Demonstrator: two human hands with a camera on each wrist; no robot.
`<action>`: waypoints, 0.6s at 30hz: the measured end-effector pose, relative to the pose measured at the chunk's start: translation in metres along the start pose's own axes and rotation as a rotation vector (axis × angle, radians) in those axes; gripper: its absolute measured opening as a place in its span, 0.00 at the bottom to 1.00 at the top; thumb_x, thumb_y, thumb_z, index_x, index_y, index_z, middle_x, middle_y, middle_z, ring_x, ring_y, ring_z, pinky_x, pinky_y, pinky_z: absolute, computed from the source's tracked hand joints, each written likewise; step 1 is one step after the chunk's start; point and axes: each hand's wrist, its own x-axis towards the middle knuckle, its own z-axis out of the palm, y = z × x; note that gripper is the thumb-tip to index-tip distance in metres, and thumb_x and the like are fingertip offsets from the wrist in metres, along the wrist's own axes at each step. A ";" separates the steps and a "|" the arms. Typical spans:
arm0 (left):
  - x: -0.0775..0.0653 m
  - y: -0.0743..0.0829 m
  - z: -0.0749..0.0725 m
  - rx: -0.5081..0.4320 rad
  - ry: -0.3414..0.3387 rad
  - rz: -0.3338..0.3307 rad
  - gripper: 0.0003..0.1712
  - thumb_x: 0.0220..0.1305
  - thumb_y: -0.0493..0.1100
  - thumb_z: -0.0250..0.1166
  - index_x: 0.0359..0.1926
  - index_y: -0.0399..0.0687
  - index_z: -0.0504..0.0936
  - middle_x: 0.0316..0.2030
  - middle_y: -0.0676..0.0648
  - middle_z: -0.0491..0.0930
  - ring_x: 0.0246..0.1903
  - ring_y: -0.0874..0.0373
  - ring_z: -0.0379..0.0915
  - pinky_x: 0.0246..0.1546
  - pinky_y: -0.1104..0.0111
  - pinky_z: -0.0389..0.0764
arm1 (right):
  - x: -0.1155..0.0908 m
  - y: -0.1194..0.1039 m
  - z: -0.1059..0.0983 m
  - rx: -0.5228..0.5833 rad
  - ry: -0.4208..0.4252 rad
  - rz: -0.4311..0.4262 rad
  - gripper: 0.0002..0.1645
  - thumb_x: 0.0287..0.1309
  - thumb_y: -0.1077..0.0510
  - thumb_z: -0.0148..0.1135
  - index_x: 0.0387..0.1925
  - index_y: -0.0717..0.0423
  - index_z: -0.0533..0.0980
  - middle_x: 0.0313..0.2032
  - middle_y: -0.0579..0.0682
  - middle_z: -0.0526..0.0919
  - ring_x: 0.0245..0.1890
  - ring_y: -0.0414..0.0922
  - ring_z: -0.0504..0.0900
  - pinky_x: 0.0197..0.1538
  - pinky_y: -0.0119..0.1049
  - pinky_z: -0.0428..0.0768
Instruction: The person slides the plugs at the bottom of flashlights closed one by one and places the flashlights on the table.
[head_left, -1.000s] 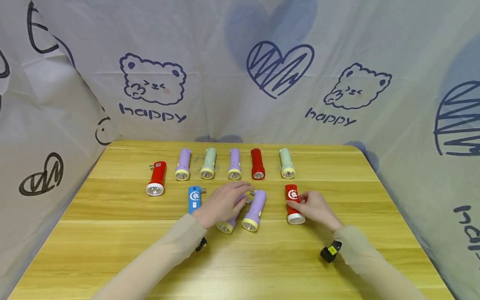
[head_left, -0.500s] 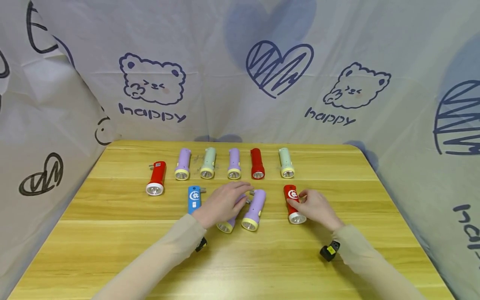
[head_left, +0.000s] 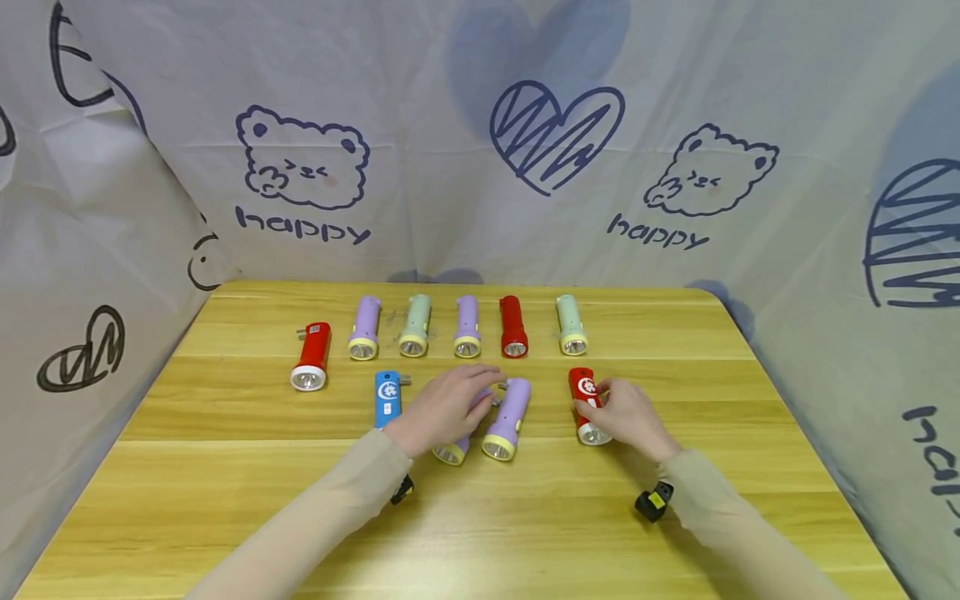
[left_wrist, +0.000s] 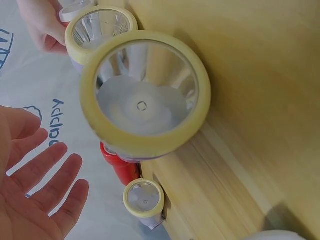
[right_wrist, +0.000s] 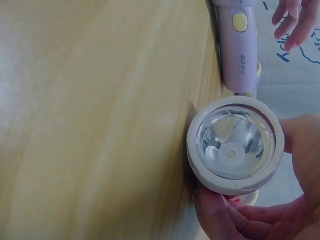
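Observation:
My right hand (head_left: 630, 417) grips a red flashlight (head_left: 583, 385) with a white head, thumb on one side and fingers on the other. Its white rim (right_wrist: 197, 172) faces the camera in the right wrist view. My left hand (head_left: 446, 404) hovers over a purple flashlight (head_left: 452, 452) with a yellow rim and partly hides it. In the left wrist view the fingers (left_wrist: 60, 195) are spread and loosely bent, apart from the purple flashlight's lens (left_wrist: 145, 95). Another purple flashlight (head_left: 510, 417) lies between the hands. A blue flashlight (head_left: 387, 400) is partly covered by the left wrist.
Along the back of the wooden table (head_left: 225, 500) lie several flashlights: purple ones (head_left: 366, 321), pale green ones (head_left: 570, 321) and a red one (head_left: 513, 321). Another red flashlight (head_left: 312, 350) with a white head is at left. A printed cloth (head_left: 450, 208) hangs behind.
My right hand has turned the red flashlight slightly on the table, tilting its head a little to the right. The left hand stays in place.

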 end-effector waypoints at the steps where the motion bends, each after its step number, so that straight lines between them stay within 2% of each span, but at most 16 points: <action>1: 0.000 0.000 0.000 0.004 -0.002 -0.001 0.21 0.72 0.40 0.61 0.63 0.43 0.78 0.62 0.43 0.80 0.63 0.47 0.76 0.66 0.55 0.77 | 0.000 0.000 0.000 0.002 -0.001 0.001 0.31 0.59 0.44 0.67 0.49 0.68 0.78 0.28 0.52 0.83 0.26 0.42 0.76 0.28 0.32 0.71; 14: 0.000 -0.002 0.005 -0.005 -0.005 -0.011 0.21 0.72 0.41 0.62 0.64 0.45 0.78 0.62 0.44 0.80 0.63 0.48 0.77 0.65 0.55 0.77 | -0.002 0.002 -0.001 0.002 -0.021 0.003 0.31 0.58 0.44 0.68 0.49 0.68 0.79 0.28 0.52 0.84 0.24 0.41 0.75 0.26 0.30 0.70; 18: 0.000 -0.002 0.004 -0.015 -0.012 -0.018 0.22 0.72 0.41 0.61 0.64 0.45 0.78 0.63 0.44 0.79 0.63 0.47 0.76 0.65 0.54 0.77 | -0.003 0.002 -0.004 -0.010 -0.030 -0.005 0.32 0.59 0.43 0.67 0.49 0.68 0.78 0.29 0.52 0.84 0.26 0.42 0.76 0.29 0.31 0.72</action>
